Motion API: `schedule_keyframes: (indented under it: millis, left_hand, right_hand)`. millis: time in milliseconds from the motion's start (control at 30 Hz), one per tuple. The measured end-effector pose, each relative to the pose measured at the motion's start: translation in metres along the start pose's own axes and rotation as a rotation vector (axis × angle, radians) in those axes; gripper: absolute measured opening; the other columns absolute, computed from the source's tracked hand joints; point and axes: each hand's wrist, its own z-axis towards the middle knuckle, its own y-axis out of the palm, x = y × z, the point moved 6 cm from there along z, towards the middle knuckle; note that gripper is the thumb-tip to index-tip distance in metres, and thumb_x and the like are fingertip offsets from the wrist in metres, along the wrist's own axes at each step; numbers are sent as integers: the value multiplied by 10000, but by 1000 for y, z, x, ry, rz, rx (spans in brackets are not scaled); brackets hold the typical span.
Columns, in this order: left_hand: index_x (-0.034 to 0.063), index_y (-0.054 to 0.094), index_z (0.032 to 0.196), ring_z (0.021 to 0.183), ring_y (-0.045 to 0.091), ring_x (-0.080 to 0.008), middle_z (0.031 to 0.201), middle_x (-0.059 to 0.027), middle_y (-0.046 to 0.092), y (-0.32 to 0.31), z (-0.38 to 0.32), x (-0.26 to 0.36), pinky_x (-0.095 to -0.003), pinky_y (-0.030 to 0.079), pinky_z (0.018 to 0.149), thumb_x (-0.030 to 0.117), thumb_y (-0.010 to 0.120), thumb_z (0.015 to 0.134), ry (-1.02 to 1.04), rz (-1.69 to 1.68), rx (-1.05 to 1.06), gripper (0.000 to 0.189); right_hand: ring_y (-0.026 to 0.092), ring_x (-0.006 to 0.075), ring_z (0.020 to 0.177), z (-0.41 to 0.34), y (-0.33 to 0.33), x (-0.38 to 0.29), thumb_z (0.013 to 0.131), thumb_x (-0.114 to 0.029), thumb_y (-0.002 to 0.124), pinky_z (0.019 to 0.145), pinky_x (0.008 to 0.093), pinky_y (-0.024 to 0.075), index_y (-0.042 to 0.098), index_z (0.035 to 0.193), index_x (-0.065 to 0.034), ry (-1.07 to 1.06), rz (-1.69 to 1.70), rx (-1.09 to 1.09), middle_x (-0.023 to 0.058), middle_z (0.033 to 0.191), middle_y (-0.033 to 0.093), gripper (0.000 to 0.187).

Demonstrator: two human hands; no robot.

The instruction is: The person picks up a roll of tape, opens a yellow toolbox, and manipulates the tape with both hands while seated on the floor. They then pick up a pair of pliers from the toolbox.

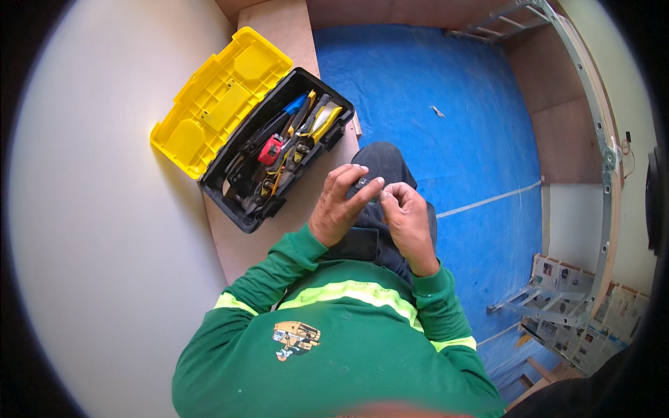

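Note:
My left hand [342,204] is raised over my lap, its fingers curled around a small dark object [361,183] with a metallic glint. My right hand [410,224] meets it from the other side, thumb and forefinger pinched at the object's near end. The fingers cover most of it, so what it is cannot be told. Below the hands, a flat black rectangular thing [360,244], perhaps a phone, rests on my dark trousers [384,157]. To the left stands a black toolbox [256,222] with its yellow lid [219,104] swung back.
Inside the toolbox lie a red tape measure [270,150], yellow-handled snips [326,123] and other hand tools. It sits on a plywood bench [282,15] along a pale wall [104,183]. Blue sheeting [481,130] covers the floor. An aluminium ladder [601,104] and newspaper-covered boards [564,334] are at right.

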Motion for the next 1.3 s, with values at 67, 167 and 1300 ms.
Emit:
schedule_keyframes:
  millis: [67, 167, 1300]
  left_hand:
    - [224, 714, 1479, 1359, 604, -363, 1444, -103, 559, 1, -2, -2, -491, 571, 1123, -89, 861, 795, 26, 40, -36, 767]
    - [224, 721, 1460, 1362, 595, -362, 1440, -105, 559, 0, -4, -10, -482, 554, 1138, -91, 856, 786, 73, 28, -51, 757]
    - [36, 419, 1769, 1290, 576, -285, 1343, -149, 562, -12, 3, -10, -420, 462, 1158, 395, 795, 1044, -472, -753, -778, 891]
  right_hand:
    - [563, 48, 764, 1, 6, 7, 1113, -139, 691, 671, 273, 482, 684, 1021, -45, 80, 141, -59, -40, 871, 627, 132]
    - [555, 64, 735, -5, 12, 7, 1111, -158, 677, 664, 281, 483, 673, 1014, -64, 240, 514, -198, -40, 873, 617, 135]
    - [680, 349, 942, -6, 0, -76, 946, -53, 823, 828, 453, 547, 726, 1020, -30, -543, -625, -408, 126, 967, 697, 124]
